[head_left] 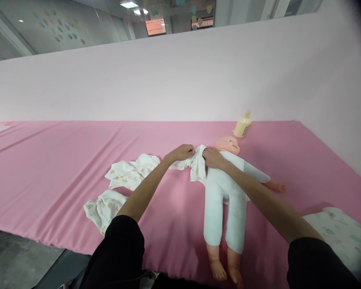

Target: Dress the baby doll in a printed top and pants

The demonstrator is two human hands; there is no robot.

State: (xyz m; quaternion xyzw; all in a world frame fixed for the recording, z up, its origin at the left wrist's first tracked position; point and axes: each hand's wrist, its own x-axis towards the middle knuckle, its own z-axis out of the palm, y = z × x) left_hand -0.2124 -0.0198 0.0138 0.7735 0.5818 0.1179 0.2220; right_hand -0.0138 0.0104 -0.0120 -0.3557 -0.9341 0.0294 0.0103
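Both hands, left hand (183, 152) and right hand (213, 157), pinch the printed sleeve (195, 163) over the baby doll (225, 188)'s arm; tugging unevenly could slip it off.

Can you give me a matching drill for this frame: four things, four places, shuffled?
Things:
1. doll
2. bottle
3. left hand
4. right hand

Places:
A. lying by the back wall, beyond the doll's head
B. on its back on the pink cover
C. on the doll's shoulder, gripping the printed garment
D. pulling the garment's sleeve away from the doll

Pairs: 1-B, 2-A, 3-D, 4-C
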